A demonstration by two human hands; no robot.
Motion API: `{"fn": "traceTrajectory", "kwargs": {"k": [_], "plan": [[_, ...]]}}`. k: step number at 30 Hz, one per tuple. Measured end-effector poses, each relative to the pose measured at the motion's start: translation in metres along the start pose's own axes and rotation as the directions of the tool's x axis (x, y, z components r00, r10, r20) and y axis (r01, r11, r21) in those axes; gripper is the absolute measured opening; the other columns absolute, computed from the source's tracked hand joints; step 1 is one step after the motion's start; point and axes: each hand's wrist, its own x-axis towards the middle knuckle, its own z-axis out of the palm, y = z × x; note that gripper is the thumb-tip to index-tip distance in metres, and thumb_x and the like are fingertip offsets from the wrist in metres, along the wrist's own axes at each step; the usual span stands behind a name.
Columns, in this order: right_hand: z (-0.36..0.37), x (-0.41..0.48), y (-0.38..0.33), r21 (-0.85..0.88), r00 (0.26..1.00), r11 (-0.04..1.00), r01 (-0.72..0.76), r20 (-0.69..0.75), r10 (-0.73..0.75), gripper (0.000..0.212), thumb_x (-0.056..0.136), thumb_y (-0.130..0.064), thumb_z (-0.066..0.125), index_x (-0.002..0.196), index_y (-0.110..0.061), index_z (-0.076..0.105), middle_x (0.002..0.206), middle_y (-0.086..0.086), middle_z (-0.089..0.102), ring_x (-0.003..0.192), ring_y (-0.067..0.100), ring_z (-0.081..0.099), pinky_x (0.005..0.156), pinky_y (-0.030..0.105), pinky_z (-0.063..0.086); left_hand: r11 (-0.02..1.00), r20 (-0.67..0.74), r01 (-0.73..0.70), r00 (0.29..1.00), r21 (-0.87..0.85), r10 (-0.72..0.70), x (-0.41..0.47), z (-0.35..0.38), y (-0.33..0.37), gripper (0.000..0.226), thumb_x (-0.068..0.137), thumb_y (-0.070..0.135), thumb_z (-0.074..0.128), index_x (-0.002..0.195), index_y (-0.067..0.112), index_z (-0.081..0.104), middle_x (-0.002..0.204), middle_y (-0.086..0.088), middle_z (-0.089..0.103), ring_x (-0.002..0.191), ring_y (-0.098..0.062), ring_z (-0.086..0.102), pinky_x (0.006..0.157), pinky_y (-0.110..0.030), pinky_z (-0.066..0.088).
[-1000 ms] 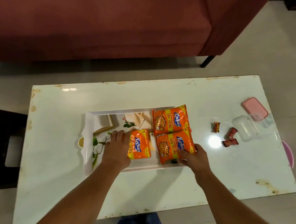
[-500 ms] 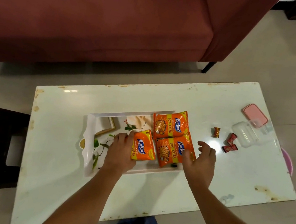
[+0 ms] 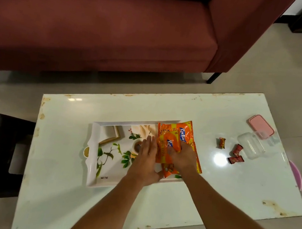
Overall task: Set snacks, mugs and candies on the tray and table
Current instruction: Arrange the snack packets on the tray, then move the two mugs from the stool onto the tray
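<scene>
Lone packet that sat mid-tray half a second ago is now stacked on the other two, so all three snack packets (image 3: 179,131) overlap in one pile at the tray's right end. Left hand (image 3: 146,158) has come across with it and lies flat, fingers straight and together, pressed against the pile's left edge. Right hand (image 3: 183,158) has its fingers curled down on the top packet (image 3: 168,147). That looks like a grip, but the thumb is hidden. Tray (image 3: 91,164) sits on the table (image 3: 58,198). Candies (image 3: 236,154) lie well right of the tray, beside a clear box (image 3: 251,146) and pink lid (image 3: 261,126). Step looks like squaring the pile. Keep the left palm as a stop and slide with the right. Pull the pile inside the rim, since the back packet overhangs the tray's far right corner. Foil slips, so press lightly and don't crush the contents.
</scene>
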Motion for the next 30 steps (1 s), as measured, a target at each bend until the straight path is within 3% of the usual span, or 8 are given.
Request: {"fn": "traceTrajectory", "kwargs": {"k": [3, 8, 15, 18, 20, 24, 30], "plan": [[-0.006, 0.005, 0.008, -0.083, 0.997, 0.995, -0.055, -0.061, 0.05, 0.055, 0.093, -0.048, 0.065, 0.137, -0.016, 0.058, 0.131, 0.009, 0.067, 0.119, 0.034, 0.063, 0.098, 0.046, 0.051, 0.999, 0.086, 0.033, 0.996, 0.006, -0.033, -0.006, 0.01, -0.003, 0.125, 0.084, 0.048, 0.073, 0.157, 0.02, -0.024, 0.165, -0.001, -0.029, 0.154, -0.026, -0.02, 0.125, -0.049, 0.021], [-0.004, 0.002, 0.013, -0.121, 0.989, 0.989, -0.088, -0.127, 0.073, 0.052, 0.088, -0.052, 0.069, 0.128, -0.019, 0.062, 0.122, 0.007, 0.07, 0.108, 0.033, 0.068, 0.089, 0.045, 0.055, 0.999, 0.203, 0.052, 0.978, 0.01, -0.053, -0.006, 0.02, -0.002, 0.117, 0.089, 0.044, 0.068, 0.157, 0.017, -0.024, 0.165, -0.004, -0.031, 0.156, -0.03, -0.005, 0.123, -0.046, 0.026], [-0.008, -0.001, 0.016, -0.182, 0.97, 0.977, -0.108, -0.234, 0.063, 0.061, 0.082, -0.053, 0.075, 0.128, -0.017, 0.054, 0.122, 0.006, 0.062, 0.11, 0.03, 0.064, 0.083, 0.044, 0.056, 0.996, 0.23, 0.081, 0.969, 0.034, -0.086, 0.001, 0.02, 0.006, 0.122, 0.086, 0.054, 0.07, 0.157, 0.017, -0.022, 0.166, -0.005, -0.027, 0.157, -0.031, 0.003, 0.12, -0.046, 0.03], [-0.014, -0.005, 0.014, -0.24, 0.949, 0.969, -0.058, -0.315, -0.021, 0.067, 0.077, -0.052, 0.078, 0.125, -0.013, 0.052, 0.121, 0.012, 0.054, 0.113, 0.036, 0.056, 0.079, 0.047, 0.054, 0.995, 0.238, 0.096, 0.966, 0.028, -0.1, -0.003, 0.013, 0.01, 0.127, 0.083, 0.048, 0.075, 0.156, 0.02, -0.026, 0.165, -0.003, -0.031, 0.155, -0.033, 0.013, 0.119, -0.045, 0.034], [-0.019, -0.006, 0.01, -0.294, 0.923, 0.955, 0.038, -0.356, -0.146, 0.067, 0.075, -0.046, 0.081, 0.123, -0.008, 0.054, 0.116, 0.018, 0.054, 0.107, 0.042, 0.055, 0.078, 0.049, 0.052, 0.992, 0.213, 0.129, 0.969, 0.0, -0.126, -0.006, 0.002, 0.011, 0.128, 0.082, 0.038, 0.077, 0.155, 0.025, -0.027, 0.164, -0.001, -0.032, 0.153, -0.034, 0.02, 0.115, -0.046, 0.039], [-0.025, -0.013, -0.025, -0.334, 0.884, 0.925, 0.182, -0.356, -0.303, 0.055, 0.077, -0.027, 0.081, 0.121, -0.003, 0.058, 0.11, 0.025, 0.055, 0.099, 0.047, 0.054, 0.076, 0.052, 0.051, 0.981, 0.109, 0.195, 0.975, 0.002, -0.194, -0.015, -0.044, 0.009, 0.106, 0.09, 0.029, 0.067, 0.161, 0.021, -0.011, 0.168, -0.001, -0.02, 0.156, -0.03, 0.01, 0.119, -0.044, 0.034], [-0.042, -0.062, -0.144, -0.183, 0.854, 0.867, 0.464, -0.166, -0.492, 0.03, 0.09, -0.022, 0.069, 0.117, -0.01, 0.066, 0.117, 0.015, 0.061, 0.106, 0.036, 0.059, 0.081, 0.043, 0.052, 0.955, -0.224, 0.296, 0.931, -0.002, -0.289, -0.066, -0.18, 0.019, 0.078, 0.097, 0.023, 0.055, 0.161, 0.019, 0.012, 0.169, -0.003, 0.014, 0.152, -0.03, 0.023, 0.12, -0.043, 0.032]]}}
